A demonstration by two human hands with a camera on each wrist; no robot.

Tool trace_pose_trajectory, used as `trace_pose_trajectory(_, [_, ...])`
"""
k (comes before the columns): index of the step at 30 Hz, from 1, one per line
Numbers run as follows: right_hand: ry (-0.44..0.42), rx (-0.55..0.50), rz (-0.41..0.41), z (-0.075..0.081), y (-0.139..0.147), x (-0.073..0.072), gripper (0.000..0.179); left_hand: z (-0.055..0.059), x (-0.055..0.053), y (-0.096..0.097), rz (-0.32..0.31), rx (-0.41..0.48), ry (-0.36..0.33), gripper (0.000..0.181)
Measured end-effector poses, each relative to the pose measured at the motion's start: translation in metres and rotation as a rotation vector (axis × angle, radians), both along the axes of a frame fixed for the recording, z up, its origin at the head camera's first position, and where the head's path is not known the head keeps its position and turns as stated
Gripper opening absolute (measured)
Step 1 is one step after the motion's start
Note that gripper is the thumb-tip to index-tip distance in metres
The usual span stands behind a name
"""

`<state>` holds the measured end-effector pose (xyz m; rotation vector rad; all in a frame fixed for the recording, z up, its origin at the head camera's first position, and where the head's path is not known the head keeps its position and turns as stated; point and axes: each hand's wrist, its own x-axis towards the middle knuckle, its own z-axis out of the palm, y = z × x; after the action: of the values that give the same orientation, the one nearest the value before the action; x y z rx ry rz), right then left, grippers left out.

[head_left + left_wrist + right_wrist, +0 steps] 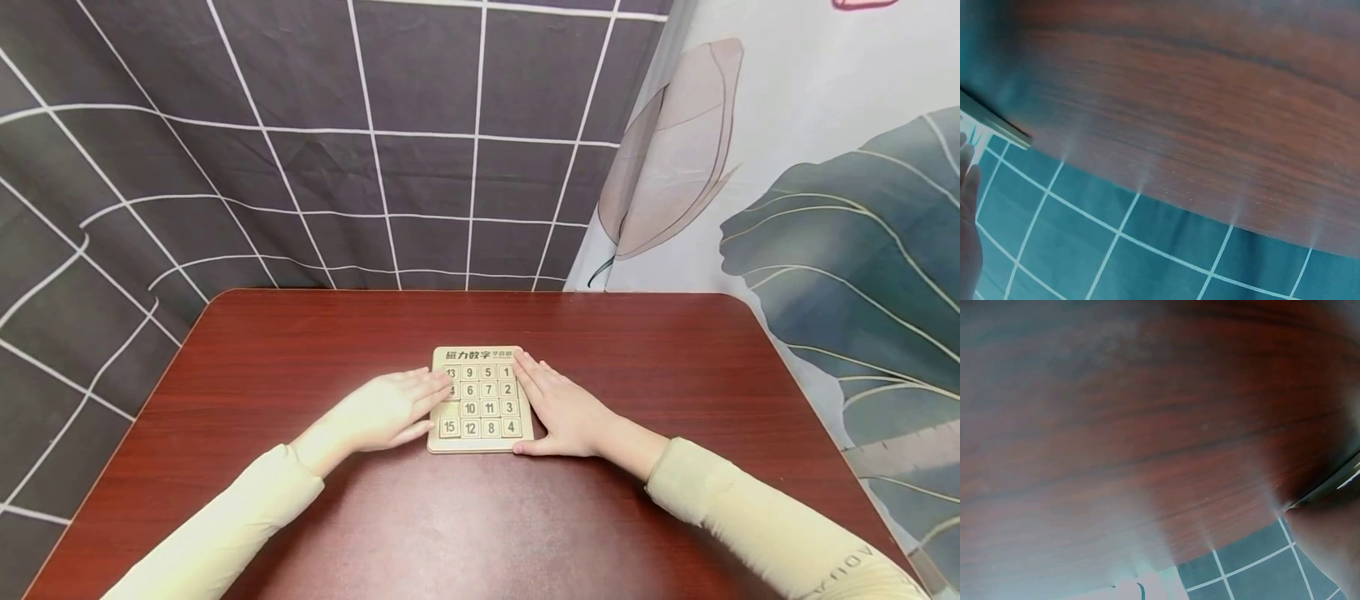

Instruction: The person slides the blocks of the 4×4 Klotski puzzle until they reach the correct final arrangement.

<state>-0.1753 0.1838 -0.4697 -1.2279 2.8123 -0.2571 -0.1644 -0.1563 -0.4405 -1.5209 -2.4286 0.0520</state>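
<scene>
A pale number sliding puzzle [481, 445] lies flat near the middle of the table, with dark printed characters along its top. Most of its square tiles show; a gap stands at the left of the third row, above tile 15 [449, 427]. My left hand [386, 410] lies at the left side, its straight fingertips over the tiles there and partly hiding the 13 and the one below. Along the right edge rests my right hand [566, 412], fingers straight, thumb by the lower right corner. Each wrist view catches only a sliver of the board and part of the hand.
The reddish-brown wooden table [300, 350] has rounded far corners. Behind and to the left hangs a dark curtain [300, 175] with a white grid. A white curtain with large leaf prints [862, 233] hangs on the right.
</scene>
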Motion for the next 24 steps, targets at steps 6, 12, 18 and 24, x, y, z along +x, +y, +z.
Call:
trace_pose_trajectory(6, [-0.006, -0.003, -0.003, 0.002, -0.001, 0.001, 0.12, -0.008, 0.004, -0.001, 0.0, -0.009, -0.005, 0.051])
trace_pose_trajectory(12, [0.003, -0.014, 0.0, 0.003, 0.0, 0.002, 0.12, -0.011, 0.019, 0.0, -0.034, 0.032, 0.052, 0.049])
trace_pose_trajectory(18, [0.003, -0.008, -0.001, 0.001, 0.001, 0.001, 0.12, -0.012, 0.019, 0.0, -0.039, 0.031, 0.046, 0.051])
trace_pose_trajectory(24, [0.006, -0.007, 0.005, 0.0, 0.0, 0.001, 0.12, -0.008, -0.005, 0.005, 0.047, -0.004, -0.046, 0.056])
